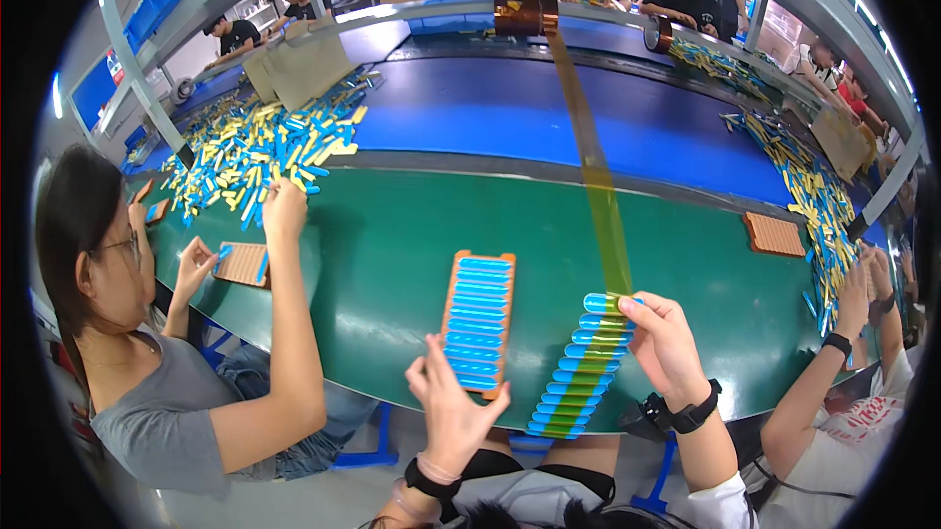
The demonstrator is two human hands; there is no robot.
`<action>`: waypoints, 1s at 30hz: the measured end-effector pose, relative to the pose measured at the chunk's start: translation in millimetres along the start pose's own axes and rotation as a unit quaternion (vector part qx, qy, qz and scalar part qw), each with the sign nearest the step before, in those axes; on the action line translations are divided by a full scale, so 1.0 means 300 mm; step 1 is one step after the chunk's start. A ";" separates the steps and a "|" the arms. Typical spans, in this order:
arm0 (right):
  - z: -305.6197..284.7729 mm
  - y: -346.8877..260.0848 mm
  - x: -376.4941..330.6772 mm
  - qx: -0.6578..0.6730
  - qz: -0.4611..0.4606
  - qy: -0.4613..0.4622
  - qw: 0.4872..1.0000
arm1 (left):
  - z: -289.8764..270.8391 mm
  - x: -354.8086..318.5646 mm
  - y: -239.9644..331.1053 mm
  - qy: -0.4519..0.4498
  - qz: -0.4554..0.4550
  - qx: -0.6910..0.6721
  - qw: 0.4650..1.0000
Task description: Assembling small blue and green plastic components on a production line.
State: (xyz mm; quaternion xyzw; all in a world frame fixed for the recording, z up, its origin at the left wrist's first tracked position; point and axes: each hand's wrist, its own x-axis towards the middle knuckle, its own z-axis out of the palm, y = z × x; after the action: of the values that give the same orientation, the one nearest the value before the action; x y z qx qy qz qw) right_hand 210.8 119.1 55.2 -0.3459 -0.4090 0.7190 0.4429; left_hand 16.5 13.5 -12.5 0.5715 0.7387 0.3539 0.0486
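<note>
An orange slotted tray (pixel 454 305) lies on the green table, filled with a row of blue strips (pixel 478 318). My left hand (pixel 453 409) straddles the tray's near end, fingers at its left edge and thumb by the near right corner. To the right, several blue round-ended pieces (pixel 562 376) sit side by side under a band of yellowish clear tape (pixel 600 205). The tape runs down from a brown roll (pixel 520 15) on the overhead rail. At the far end of the taped row, my right hand (pixel 668 345) pinches the tape's right edge between thumb and fingers.
Loose blue and yellow pieces form a heap (pixel 265 151) at the left and another (pixel 814 201) at the right. An orange tray (pixel 777 234) lies near the right heap. A co-worker at my left handles another tray (pixel 242 264). Beyond the green table (pixel 392 220) runs a blue belt (pixel 470 102).
</note>
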 end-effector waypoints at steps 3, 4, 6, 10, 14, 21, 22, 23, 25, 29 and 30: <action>0.014 0.019 -0.021 -0.031 -0.038 0.018 0.999 | 0.065 -0.009 0.078 -0.004 0.000 -0.018 1.000; 0.024 0.026 -0.034 -0.056 -0.066 0.028 0.996 | 0.078 -0.010 0.092 -0.012 0.005 -0.007 1.000; 0.024 0.060 -0.081 -0.085 -0.039 0.029 0.995 | 0.074 -0.006 0.112 -0.053 -0.013 0.008 0.998; 0.016 0.164 -0.288 -0.287 -0.008 -0.009 0.958 | -0.004 -0.008 0.028 -0.097 0.035 -0.026 0.994; -0.023 0.285 -0.435 -0.278 -0.005 -0.015 0.960 | -0.021 0.007 0.009 -0.141 0.074 -0.070 0.985; -0.006 0.307 -0.444 -0.154 0.085 0.025 0.984 | -0.008 -0.104 0.056 -0.133 0.088 -0.083 0.984; -0.004 0.304 -0.450 -0.102 0.114 0.054 0.987 | -0.013 -0.136 0.071 -0.134 0.092 -0.087 0.983; -0.017 0.309 -0.462 -0.117 0.107 0.046 0.986 | -0.016 -0.168 0.080 -0.142 0.100 -0.086 0.981; 0.003 0.290 -0.458 -0.103 0.104 0.088 0.985 | -0.009 -0.203 0.085 -0.131 0.121 -0.069 0.982; 0.003 0.286 -0.467 -0.061 0.092 0.144 0.983 | -0.004 -0.233 0.104 -0.157 0.119 -0.060 0.979; 0.000 0.293 -0.470 -0.054 0.079 0.157 0.983 | -0.001 -0.237 0.108 -0.164 0.120 -0.059 0.978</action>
State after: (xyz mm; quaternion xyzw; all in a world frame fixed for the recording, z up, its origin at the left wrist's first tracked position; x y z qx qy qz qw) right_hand 231.6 -34.8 -4.4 -0.5091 -0.3435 0.6652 0.4247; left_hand 66.9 -46.1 -17.2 0.7020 0.6251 0.3017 0.1595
